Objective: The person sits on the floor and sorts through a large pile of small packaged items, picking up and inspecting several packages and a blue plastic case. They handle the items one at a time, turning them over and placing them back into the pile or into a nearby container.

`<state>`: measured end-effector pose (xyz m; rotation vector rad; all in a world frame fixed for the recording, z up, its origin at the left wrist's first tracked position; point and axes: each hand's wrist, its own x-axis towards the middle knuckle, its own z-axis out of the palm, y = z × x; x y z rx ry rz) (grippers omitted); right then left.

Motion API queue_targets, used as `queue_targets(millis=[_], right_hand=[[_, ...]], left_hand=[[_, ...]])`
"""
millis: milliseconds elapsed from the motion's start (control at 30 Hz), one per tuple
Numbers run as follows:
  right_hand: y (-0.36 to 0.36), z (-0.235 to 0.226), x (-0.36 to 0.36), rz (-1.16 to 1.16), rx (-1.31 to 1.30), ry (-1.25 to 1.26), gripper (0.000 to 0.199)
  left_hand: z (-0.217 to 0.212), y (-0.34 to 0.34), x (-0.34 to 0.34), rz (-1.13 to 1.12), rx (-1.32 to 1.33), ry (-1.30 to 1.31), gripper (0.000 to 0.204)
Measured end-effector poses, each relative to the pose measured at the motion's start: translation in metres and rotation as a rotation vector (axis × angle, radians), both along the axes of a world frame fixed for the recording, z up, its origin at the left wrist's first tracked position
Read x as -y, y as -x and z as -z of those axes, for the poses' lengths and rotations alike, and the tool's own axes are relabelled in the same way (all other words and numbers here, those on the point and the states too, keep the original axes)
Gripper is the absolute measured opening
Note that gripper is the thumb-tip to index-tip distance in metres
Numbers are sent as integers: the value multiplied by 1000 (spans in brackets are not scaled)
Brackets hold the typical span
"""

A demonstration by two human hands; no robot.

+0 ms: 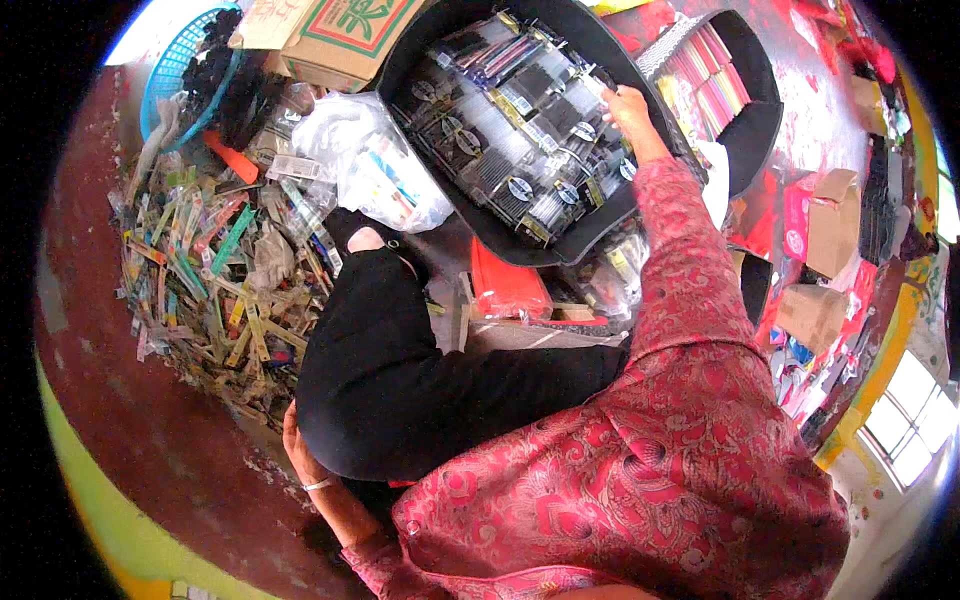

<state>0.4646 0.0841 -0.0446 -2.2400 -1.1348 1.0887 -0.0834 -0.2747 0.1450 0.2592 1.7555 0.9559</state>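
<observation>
My right hand (628, 112) reaches over the right side of a large black tub (420, 190), its fingers bent against a clear plastic packet (590, 92) at the edge of the load. Rows of similar flat packets with dark contents and oval labels (520, 188) fill the tub, along with some holding thin coloured sticks (505, 62). Down beside my bent left knee lies my left hand (297, 445), fingers stretched along the trouser leg and partly hidden by it. No object shows in that hand.
To the left spreads a heap of used packaging strips (225, 270). Behind it are a blue basket (165, 75), a white plastic bag (385, 175) and a cardboard box (345, 40). A second black tub (755, 135) stands right; an orange-red packet (505, 285) lies before me.
</observation>
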Motion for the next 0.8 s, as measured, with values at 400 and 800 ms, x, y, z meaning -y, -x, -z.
queue_targets(millis=[400,800], right_hand=[[26,26,32,401,-93,319,20],[4,44,62,624,-524,21,12]], left_hand=[[4,-5,23,-149,82,24,24],[6,-6,18,-117,94,-3,23]])
